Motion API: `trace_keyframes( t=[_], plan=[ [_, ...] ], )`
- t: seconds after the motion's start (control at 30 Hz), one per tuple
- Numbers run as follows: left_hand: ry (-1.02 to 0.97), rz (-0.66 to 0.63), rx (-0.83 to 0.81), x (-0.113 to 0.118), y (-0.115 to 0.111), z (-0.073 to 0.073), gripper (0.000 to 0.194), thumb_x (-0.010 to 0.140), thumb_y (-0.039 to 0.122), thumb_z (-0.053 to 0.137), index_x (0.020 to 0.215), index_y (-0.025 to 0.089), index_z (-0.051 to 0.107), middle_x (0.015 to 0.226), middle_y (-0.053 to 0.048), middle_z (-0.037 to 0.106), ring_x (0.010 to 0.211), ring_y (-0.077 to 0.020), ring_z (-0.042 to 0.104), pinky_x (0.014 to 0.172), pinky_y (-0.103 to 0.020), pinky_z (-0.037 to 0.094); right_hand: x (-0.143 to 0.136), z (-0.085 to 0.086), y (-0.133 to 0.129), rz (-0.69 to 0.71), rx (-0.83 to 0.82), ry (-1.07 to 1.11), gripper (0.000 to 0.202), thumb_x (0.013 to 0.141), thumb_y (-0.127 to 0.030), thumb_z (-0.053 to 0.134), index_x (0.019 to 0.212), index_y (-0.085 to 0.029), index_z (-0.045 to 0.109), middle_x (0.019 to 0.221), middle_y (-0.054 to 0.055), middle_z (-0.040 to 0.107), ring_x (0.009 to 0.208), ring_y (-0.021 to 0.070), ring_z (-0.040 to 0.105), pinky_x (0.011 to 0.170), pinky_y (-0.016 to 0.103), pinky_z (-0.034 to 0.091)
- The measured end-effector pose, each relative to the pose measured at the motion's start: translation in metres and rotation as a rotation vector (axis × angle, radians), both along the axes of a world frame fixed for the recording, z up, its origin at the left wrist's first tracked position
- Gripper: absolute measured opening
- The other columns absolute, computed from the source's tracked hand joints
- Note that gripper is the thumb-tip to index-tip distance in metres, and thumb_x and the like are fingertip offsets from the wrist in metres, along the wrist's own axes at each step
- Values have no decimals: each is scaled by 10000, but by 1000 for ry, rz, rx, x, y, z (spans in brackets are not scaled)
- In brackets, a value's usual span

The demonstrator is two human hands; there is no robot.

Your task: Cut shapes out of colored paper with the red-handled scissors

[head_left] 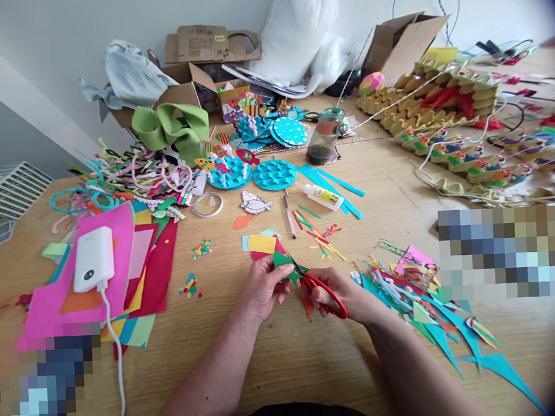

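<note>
white power bank (95, 249), glass jar (324, 135), cardboard box (397, 48)

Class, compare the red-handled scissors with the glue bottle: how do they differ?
The scissors have red handles and dark blades; the glue bottle is whitish with a yellow label. The scissors are held in the right hand, while the glue bottle lies on the table. Both narrow to a tip pointing to the picture's upper left.

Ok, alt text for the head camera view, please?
The left hand holds green paper; the right hand holds red-handled scissors to it. Paper scraps, blue discs and a glue bottle lie around on a wooden table.
</note>
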State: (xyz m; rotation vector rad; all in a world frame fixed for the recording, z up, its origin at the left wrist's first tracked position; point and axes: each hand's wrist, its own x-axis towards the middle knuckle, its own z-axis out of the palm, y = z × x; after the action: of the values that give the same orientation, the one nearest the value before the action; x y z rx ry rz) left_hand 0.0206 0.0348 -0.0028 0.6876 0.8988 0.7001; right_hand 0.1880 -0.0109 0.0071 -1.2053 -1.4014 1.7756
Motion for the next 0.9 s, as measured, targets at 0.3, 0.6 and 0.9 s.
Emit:
trace_keyframes(
  t=[0.3, 0.6, 0.9],
  plan=[
    [10, 22, -3, 0, 1, -3, 243, 624, 308, 711, 688, 148, 540, 534, 42, 550, 337, -50, 447, 256, -147, 235, 0, -1, -2, 11, -1, -10, 659, 669, -756, 537, 788, -108, 544, 633, 22, 542, 466, 79, 480, 414, 178, 343],
    [6, -5, 3, 0, 0, -3, 217, 616, 287, 693, 658, 146, 533, 520, 37, 555, 331, -50, 442, 258, -149, 241, 3, 0, -2, 49, -1, -6, 657, 673, -749, 540, 808, -107, 543, 652, 35, 555, 508, 99, 497, 441, 198, 369],
    [20, -16, 4, 0, 1, -3, 210, 603, 282, 686, 651, 152, 528, 494, 41, 541, 323, -55, 434, 257, -156, 232, 4, -2, -2, 65, -7, -18, 644, 669, -748, 546, 786, -115, 537, 664, 41, 567, 495, 95, 488, 419, 194, 365]
  ],
)
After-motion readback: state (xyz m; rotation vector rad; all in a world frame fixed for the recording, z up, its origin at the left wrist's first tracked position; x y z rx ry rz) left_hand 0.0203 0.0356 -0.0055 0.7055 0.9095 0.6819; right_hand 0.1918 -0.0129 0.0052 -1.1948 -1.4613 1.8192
